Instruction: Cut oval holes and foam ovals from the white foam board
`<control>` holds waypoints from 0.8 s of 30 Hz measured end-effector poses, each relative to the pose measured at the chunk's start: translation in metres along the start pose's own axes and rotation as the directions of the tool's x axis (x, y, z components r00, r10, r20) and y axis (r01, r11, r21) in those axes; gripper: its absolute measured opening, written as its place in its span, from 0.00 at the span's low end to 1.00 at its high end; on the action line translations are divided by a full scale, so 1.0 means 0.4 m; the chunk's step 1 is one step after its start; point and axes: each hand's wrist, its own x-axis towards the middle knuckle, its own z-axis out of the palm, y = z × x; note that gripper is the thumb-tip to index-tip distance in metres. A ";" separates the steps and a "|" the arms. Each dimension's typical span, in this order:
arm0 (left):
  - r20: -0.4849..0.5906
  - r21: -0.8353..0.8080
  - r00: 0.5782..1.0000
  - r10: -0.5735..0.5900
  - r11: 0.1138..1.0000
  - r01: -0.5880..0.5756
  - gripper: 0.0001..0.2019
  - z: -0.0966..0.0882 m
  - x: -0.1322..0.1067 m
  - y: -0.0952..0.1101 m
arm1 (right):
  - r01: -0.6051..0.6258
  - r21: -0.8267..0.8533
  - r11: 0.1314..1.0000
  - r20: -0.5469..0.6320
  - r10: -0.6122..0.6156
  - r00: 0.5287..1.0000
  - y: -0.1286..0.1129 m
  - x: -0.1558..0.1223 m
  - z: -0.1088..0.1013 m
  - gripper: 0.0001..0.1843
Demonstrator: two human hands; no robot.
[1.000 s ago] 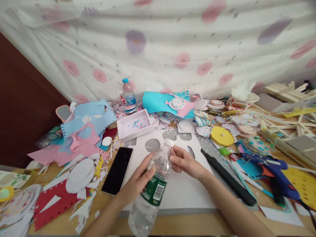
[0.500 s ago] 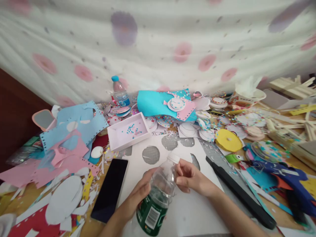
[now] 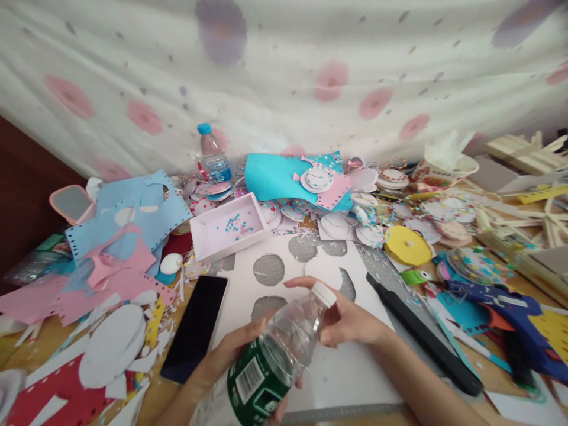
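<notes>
A clear plastic water bottle (image 3: 284, 343) with a green label and a white cap (image 3: 323, 293) lies tilted in front of me, cap pointing up and right. My left hand (image 3: 231, 355) grips the bottle from underneath, near the label. My right hand (image 3: 344, 316) is curled around the neck just below the cap, thumb stretched over the top. Both hands hover above a white sheet (image 3: 310, 278) with round holes cut out of it.
A black phone (image 3: 195, 328) lies left of the sheet and a long black tool (image 3: 421, 334) lies right of it. A blue glue gun (image 3: 506, 307), a white tray (image 3: 226, 228), a second small bottle (image 3: 213, 154) and several coloured paper scraps crowd the table.
The bottle has tipped further toward me and slid lower right. My right hand moved from pinching the cap to wrapping the neck. The camera shifted slightly.
</notes>
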 end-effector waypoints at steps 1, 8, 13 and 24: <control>0.056 -0.045 0.997 -0.062 0.997 0.064 0.40 -0.004 -0.002 0.001 | -0.023 -0.027 0.999 0.027 0.023 0.999 -0.004 -0.001 -0.002 0.38; 0.318 -0.366 0.943 -0.096 0.905 0.215 0.42 -0.052 0.023 -0.041 | -0.097 -0.082 0.992 0.016 0.099 0.995 -0.003 -0.002 -0.018 0.38; 0.380 -0.416 0.923 -0.058 0.881 0.227 0.39 -0.063 0.030 -0.056 | -0.117 -0.071 0.991 0.000 0.117 0.993 0.011 -0.005 -0.025 0.39; 0.334 -0.536 0.942 0.015 0.825 0.178 0.34 -0.043 0.030 -0.040 | -0.037 -0.024 0.999 0.007 0.038 0.999 0.021 -0.005 -0.020 0.37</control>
